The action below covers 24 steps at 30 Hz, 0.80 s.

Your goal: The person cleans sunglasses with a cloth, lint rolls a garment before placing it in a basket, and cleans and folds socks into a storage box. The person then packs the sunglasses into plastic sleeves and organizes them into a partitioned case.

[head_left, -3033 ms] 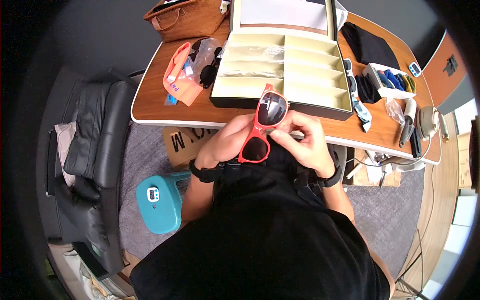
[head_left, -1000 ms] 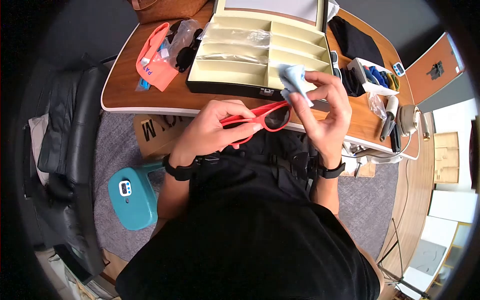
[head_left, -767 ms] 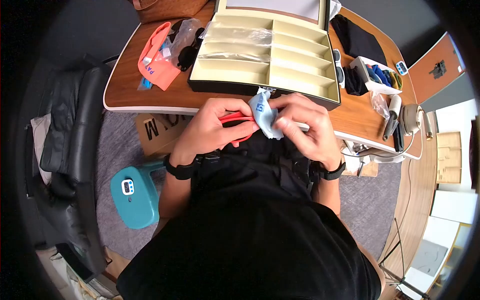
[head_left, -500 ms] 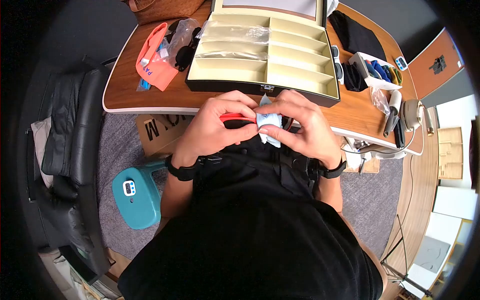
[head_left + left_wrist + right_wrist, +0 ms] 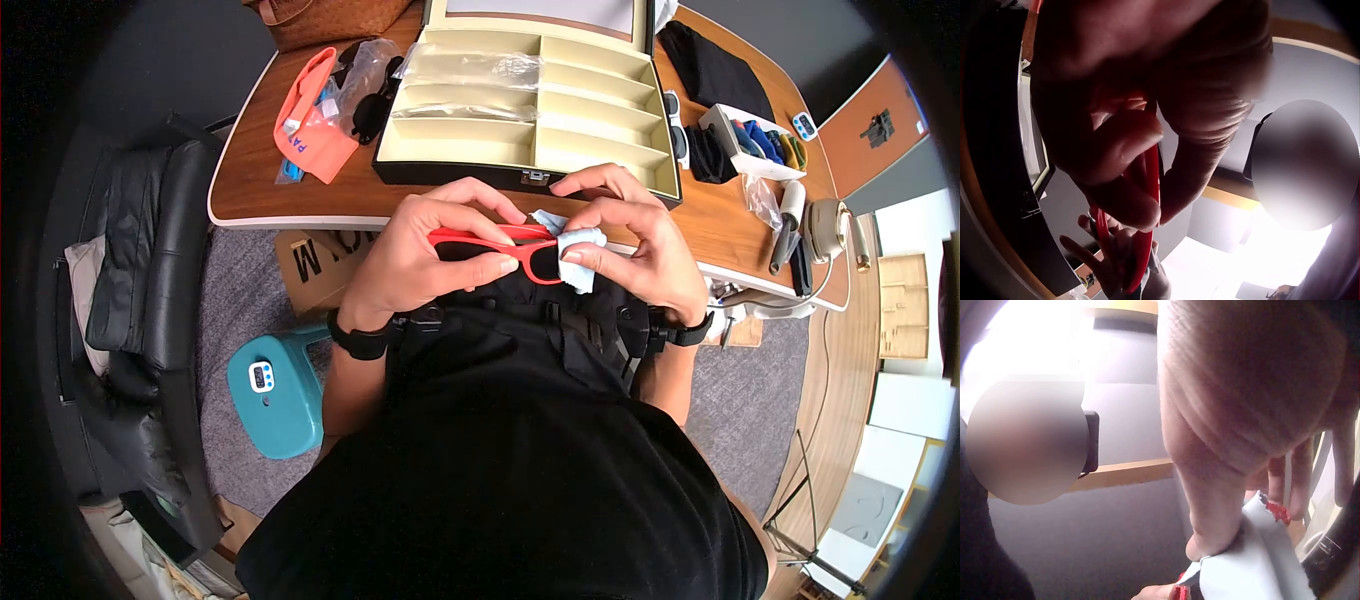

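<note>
Red-framed sunglasses [image 5: 542,264] with dark lenses are held in front of the torso, over the table's near edge. My left hand [image 5: 420,250] grips their left part between thumb and fingers; the left wrist view shows its fingers round the red frame [image 5: 1142,259]. My right hand [image 5: 640,245] pinches a light blue cloth [image 5: 577,262] over the lens at the right end, which the cloth partly covers. In the right wrist view the cloth [image 5: 1254,569] lies under the right thumb, with bits of red frame beside it.
Beyond the hands stands an open compartment case [image 5: 480,143] with clear plastic wrappers inside. At left on the table [image 5: 240,190] lie an orange pouch [image 5: 325,150] and dark sunglasses [image 5: 370,115]; at right, a white box [image 5: 765,165] of coloured items and a lint roller [image 5: 790,210].
My right hand has picked up the cloth and brought it onto the sunglasses. Since half a second ago, hand and cloth have moved right along the frame, uncovering part of the lens.
</note>
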Each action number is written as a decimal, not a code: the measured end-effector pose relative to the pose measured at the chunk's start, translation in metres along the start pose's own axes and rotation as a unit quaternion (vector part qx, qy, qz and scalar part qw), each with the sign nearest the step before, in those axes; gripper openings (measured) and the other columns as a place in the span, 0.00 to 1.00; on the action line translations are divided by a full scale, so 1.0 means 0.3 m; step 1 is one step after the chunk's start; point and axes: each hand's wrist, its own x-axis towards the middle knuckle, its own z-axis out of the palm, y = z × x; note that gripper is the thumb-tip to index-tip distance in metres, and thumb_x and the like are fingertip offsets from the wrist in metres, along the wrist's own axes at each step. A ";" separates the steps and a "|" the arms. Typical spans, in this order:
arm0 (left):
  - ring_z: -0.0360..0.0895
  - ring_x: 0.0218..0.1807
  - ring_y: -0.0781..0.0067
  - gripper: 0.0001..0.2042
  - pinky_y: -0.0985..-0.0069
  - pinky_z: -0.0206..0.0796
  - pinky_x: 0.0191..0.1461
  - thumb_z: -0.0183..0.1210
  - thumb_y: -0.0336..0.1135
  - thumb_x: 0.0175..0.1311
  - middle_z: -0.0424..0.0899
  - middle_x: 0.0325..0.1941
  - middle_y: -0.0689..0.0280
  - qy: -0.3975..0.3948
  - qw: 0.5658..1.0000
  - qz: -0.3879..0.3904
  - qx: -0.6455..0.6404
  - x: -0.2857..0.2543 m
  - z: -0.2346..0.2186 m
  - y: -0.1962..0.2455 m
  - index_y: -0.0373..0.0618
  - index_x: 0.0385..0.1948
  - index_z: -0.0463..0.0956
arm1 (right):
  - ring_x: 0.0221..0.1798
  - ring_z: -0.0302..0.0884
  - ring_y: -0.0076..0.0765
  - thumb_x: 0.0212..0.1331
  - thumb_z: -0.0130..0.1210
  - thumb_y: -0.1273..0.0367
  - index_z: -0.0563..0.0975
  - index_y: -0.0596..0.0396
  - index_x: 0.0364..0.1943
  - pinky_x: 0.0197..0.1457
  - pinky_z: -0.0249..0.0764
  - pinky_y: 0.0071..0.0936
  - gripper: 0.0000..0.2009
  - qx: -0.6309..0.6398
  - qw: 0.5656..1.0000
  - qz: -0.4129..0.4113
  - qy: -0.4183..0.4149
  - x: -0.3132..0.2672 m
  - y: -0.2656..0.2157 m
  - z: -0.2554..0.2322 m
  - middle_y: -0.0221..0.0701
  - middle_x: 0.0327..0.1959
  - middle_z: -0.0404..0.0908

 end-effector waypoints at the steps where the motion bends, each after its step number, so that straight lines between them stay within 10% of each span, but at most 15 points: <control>1: 0.79 0.49 0.71 0.09 0.75 0.69 0.56 0.68 0.25 0.51 0.81 0.46 0.61 0.003 1.000 -0.019 -0.013 -0.002 0.002 0.001 0.41 0.35 0.85 | 0.55 0.72 0.40 0.51 0.67 0.68 0.83 0.57 0.34 0.56 0.71 0.34 0.09 0.000 1.000 0.000 0.001 0.003 -0.001 0.003 0.36 0.53 0.76; 18: 0.78 0.46 0.74 0.06 0.79 0.69 0.51 0.68 0.26 0.52 0.79 0.45 0.64 0.022 0.999 0.033 0.022 0.015 0.008 0.001 0.42 0.33 0.85 | 0.51 0.77 0.36 0.53 0.65 0.73 0.85 0.60 0.37 0.55 0.73 0.30 0.08 0.061 0.995 0.014 0.072 -0.016 0.001 0.005 0.38 0.49 0.79; 20: 0.78 0.44 0.76 0.06 0.81 0.70 0.46 0.68 0.27 0.54 0.79 0.45 0.64 0.026 0.998 0.038 0.033 0.005 -0.003 0.000 0.41 0.33 0.85 | 0.49 0.78 0.33 0.56 0.64 0.73 0.85 0.60 0.40 0.55 0.72 0.27 0.08 -0.005 0.988 0.010 0.156 -0.033 0.046 -0.022 0.37 0.47 0.80; 24: 0.76 0.37 0.83 0.06 0.88 0.65 0.25 0.64 0.27 0.60 0.76 0.47 0.65 0.117 0.987 -0.036 -0.099 0.009 0.018 0.003 0.37 0.36 0.81 | 0.39 0.80 0.22 0.67 0.57 0.68 0.82 0.61 0.46 0.43 0.78 0.21 0.11 0.253 0.846 0.096 0.460 0.005 0.075 -0.015 0.32 0.41 0.84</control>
